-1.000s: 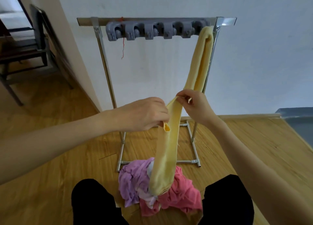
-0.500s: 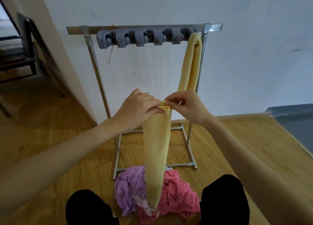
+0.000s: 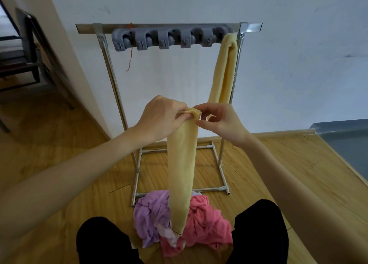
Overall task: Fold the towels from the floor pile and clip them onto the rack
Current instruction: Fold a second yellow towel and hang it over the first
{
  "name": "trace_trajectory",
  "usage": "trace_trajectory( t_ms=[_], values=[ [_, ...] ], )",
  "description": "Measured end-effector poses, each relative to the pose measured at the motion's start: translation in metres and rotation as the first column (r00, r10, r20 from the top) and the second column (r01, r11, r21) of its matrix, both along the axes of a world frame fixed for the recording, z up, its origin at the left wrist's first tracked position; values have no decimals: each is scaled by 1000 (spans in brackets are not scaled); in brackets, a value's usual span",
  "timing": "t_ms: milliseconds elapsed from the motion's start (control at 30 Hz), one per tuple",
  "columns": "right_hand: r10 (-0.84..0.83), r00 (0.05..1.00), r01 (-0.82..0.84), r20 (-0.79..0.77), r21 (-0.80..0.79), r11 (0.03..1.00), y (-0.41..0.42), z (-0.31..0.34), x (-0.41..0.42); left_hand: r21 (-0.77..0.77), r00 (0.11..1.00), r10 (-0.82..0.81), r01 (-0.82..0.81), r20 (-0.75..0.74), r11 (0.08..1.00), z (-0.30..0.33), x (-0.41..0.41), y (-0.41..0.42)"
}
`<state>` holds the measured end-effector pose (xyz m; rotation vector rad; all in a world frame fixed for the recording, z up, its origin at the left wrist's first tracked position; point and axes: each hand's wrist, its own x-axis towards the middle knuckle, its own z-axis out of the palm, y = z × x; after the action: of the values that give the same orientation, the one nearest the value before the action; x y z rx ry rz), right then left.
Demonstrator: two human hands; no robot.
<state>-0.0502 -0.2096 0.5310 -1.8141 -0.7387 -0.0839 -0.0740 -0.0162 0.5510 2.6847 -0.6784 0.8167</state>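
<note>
A long, narrow folded yellow towel (image 3: 182, 168) hangs down from my two hands at chest height. My left hand (image 3: 161, 118) grips its top end from the left. My right hand (image 3: 221, 122) pinches the same top edge from the right with thumb and fingertips. Its lower end reaches the floor pile, a purple towel (image 3: 151, 216) and a pink towel (image 3: 203, 222). Behind stands the metal rack (image 3: 111, 70) with a grey row of clips (image 3: 165, 37). A second yellow towel (image 3: 224, 70) hangs clipped at the rack's right end.
A white wall lies right behind the rack. A dark chair (image 3: 22, 52) stands at the far left on the wooden floor. A grey-blue raised surface (image 3: 346, 142) fills the right edge. My knees in black trousers (image 3: 103, 241) flank the pile.
My hands have come together at the towel's top end, folding it narrower. The towel now hangs straight from both hands rather than trailing across; the view has shifted slightly.
</note>
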Motion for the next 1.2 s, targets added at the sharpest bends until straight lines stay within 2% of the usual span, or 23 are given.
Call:
trace_trajectory(
  t_ms=[167,300,400,467,500,567,633,700,767,800,867,967,1033,1133,1200],
  values=[
    [-133,984,127,118,54,990,5,2,4,-20,999,-34,34,29,999,10,4,-6],
    [-186,981,179,52,110,978,7,1,10,-50,996,-79,81,41,995,18,1,-1],
    [-222,974,215,44,127,968,16,-3,12,-23,987,-105,109,122,994,14,-4,6],
    [-251,967,242,41,153,958,24,-4,12,-11,981,-95,98,168,995,4,-6,11],
    [-261,965,254,19,167,953,27,-4,12,-52,984,-72,81,160,995,-5,-7,14],
    [-267,962,272,-49,169,948,31,-3,13,-257,997,-13,34,82,966,-30,-10,21],
    [-254,961,269,-108,165,949,35,-4,12,-480,992,10,-71,-129,874,-59,-15,26],
    [-233,955,266,-183,186,946,37,-7,9,-616,897,-96,-215,-431,757,-88,-19,30],
    [-226,941,283,-250,221,933,38,-8,6,-697,765,-260,-318,-589,643,-118,-24,29],
    [-231,930,304,-287,244,921,39,-9,5,-715,729,-308,-341,-611,610,-132,-27,27],
    [-235,897,357,-375,298,886,38,-10,4,-690,681,-312,-392,-662,608,-158,-30,19],
    [-229,848,428,-478,362,828,35,-8,2,-585,587,-245,-504,-772,636,-189,-29,7],
    [-218,815,475,-537,403,782,31,-3,0,-553,540,-255,-510,-802,658,-208,-26,8],
    [-232,758,576,-610,458,677,19,1,1,-568,477,-341,-493,-810,659,-219,-30,8],
    [-321,702,678,-635,458,575,7,-6,5,-571,457,-356,-526,-815,630,-218,-32,10]
  ],
)
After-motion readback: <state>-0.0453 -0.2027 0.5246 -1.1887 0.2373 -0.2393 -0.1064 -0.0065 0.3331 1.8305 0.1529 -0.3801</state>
